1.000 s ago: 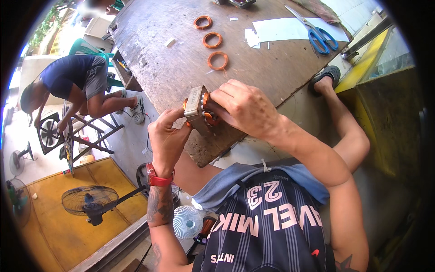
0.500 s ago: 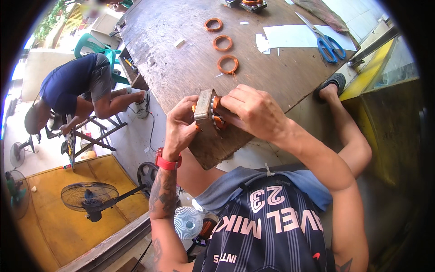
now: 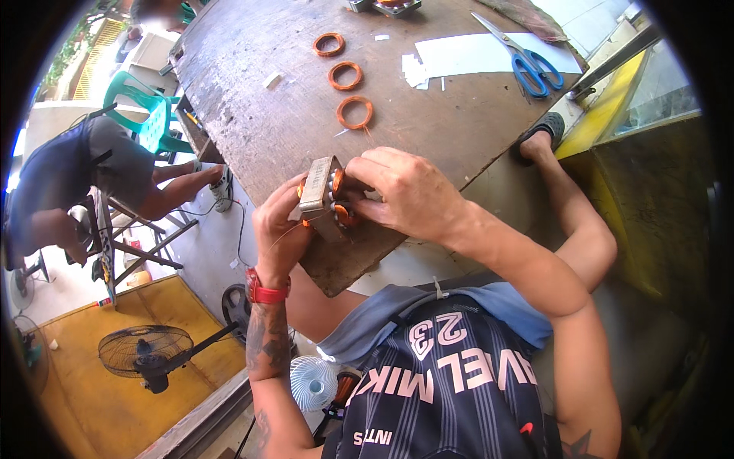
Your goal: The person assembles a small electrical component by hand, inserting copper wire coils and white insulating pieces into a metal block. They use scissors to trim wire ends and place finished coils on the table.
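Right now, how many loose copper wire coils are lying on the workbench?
3, in a row on the bench beyond the hands: far coil, middle coil, near coil. Others may be hidden.

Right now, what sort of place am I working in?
Likely a small fan or motor repair workshop: copper wire coils on a worn wooden workbench, a motor stator in both hands, fans on the floor.

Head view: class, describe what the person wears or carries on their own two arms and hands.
Both arms are bare, with no sleeves and no gloves. The left hand has a red band at the wrist and dark tattoos down the forearm. The right hand is plain.
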### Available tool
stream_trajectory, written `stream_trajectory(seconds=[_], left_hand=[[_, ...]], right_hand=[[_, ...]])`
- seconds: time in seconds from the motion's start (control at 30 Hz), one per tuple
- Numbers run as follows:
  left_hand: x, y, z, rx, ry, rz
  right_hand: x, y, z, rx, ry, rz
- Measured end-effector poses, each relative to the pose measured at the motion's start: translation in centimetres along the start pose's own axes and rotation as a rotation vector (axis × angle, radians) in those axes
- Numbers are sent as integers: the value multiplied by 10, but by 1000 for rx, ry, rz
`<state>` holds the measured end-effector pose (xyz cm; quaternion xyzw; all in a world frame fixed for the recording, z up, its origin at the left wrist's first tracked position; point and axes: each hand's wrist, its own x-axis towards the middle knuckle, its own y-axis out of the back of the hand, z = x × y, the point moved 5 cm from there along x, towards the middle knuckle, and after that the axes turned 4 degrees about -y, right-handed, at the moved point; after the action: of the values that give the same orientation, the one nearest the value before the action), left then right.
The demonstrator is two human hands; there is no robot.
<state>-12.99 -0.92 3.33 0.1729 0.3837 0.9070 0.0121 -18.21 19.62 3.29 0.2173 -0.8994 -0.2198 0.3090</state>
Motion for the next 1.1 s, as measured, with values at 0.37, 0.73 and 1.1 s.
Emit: stream_trajectory(seconds=[0.37,0.73,1.1], left_hand=[[-13,-16,-14,-690,306,36],[-4,-20,-14,-426,235,53],[-72,15,113,-13,-224,714]], right_hand=[[-13,-9,10,202,-230,52],[-5,-15,14,260,-384,-25],[-1,79,74,-737,-176,49]])
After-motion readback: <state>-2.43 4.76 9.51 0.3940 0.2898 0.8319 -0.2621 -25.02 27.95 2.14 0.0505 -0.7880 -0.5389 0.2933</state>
